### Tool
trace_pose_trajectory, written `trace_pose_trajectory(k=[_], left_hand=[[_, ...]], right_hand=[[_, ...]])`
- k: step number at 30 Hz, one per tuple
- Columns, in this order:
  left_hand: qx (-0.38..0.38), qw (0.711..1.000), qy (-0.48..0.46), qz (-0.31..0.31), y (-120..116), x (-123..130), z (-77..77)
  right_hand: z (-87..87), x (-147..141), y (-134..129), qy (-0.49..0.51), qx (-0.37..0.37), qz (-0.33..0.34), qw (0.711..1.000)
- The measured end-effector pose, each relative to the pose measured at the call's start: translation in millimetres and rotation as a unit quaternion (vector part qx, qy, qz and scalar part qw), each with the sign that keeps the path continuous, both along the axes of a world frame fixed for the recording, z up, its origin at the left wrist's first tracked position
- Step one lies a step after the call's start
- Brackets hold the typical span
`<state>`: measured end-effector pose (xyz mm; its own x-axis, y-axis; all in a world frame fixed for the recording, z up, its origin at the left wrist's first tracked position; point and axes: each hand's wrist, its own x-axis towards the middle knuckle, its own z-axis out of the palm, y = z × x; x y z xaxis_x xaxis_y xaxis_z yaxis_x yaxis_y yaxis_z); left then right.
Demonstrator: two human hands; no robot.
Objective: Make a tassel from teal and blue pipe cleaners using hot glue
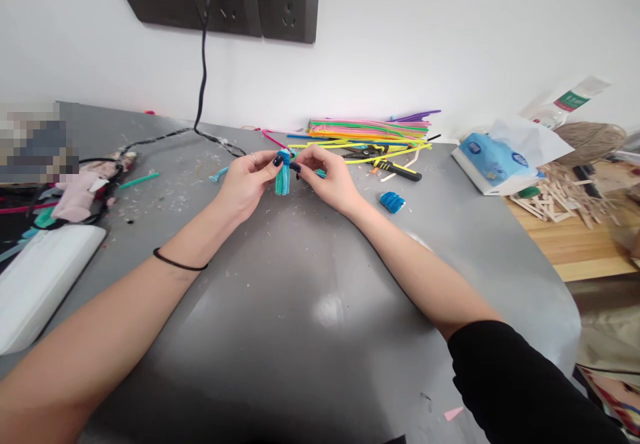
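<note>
Between my two hands, above the grey table, is a small bundle of blue and teal pipe cleaners (283, 181), its loose ends hanging down. My left hand (249, 181) pinches the top of the bundle from the left. From the other side my right hand (330, 176) closes thumb and fingers at its upper edge. A pink pipe cleaner (274, 139) shows just behind the hands. To the right of my right hand lies a blue coiled piece (393, 202). Fingers partly hide where the bundle is gripped.
Many coloured pipe cleaners (370, 129) lie along the wall, with yellow-and-black pliers (397, 168) in front. A blue tissue pack (495, 157) and wooden sticks (560, 197) are at right. A white power strip (55, 277) lies left, and a black cord (203, 77) hangs from the socket.
</note>
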<state>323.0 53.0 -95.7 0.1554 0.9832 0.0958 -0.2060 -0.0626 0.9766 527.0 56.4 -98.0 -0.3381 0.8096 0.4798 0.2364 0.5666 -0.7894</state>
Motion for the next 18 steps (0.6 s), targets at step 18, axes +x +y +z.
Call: trace_pose_trajectory(k=[18], left_hand=[[-0.014, 1.000, 0.012, 0.010, -3.6, 5.4, 2.1]], right_hand=[[0.2, 1.2, 0.3, 0.003, 0.005, -0.011, 1.000]])
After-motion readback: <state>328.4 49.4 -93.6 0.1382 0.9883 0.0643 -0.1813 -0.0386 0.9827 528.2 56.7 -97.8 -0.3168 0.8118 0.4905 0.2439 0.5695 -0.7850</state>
